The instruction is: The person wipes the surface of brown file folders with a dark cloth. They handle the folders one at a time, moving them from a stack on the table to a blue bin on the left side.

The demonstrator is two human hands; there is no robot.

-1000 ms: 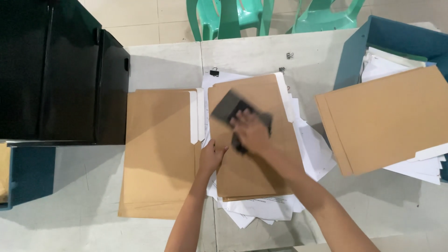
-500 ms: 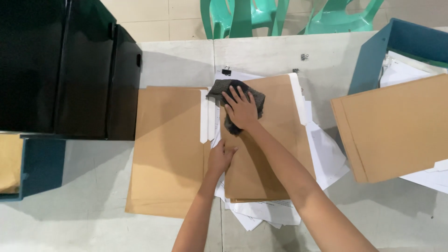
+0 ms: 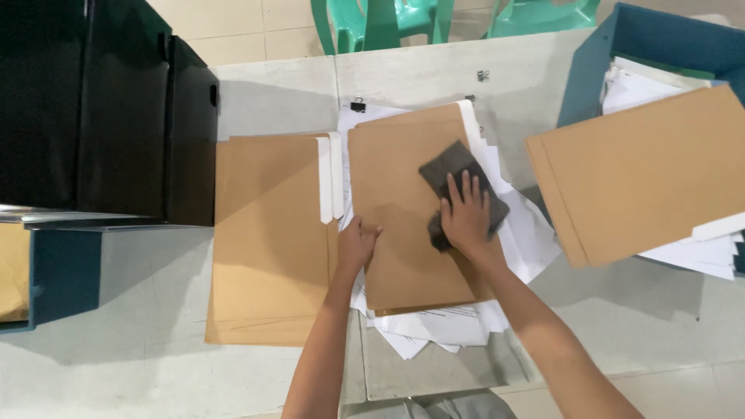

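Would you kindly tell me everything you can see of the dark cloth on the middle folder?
The cloth is a dark grey, soft-looking rag, partly flat and partly bunched. It lies on the right side of the middle brown folder, its far corner pointing toward the folder's top edge. The right hand presses flat on its near half, fingers spread, hiding that part. The left hand rests on the folder's left edge, apart from the cloth.

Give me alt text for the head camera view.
The right hand presses a dark cloth flat on a brown folder, whose left edge the left hand holds down. Loose papers lie underneath.
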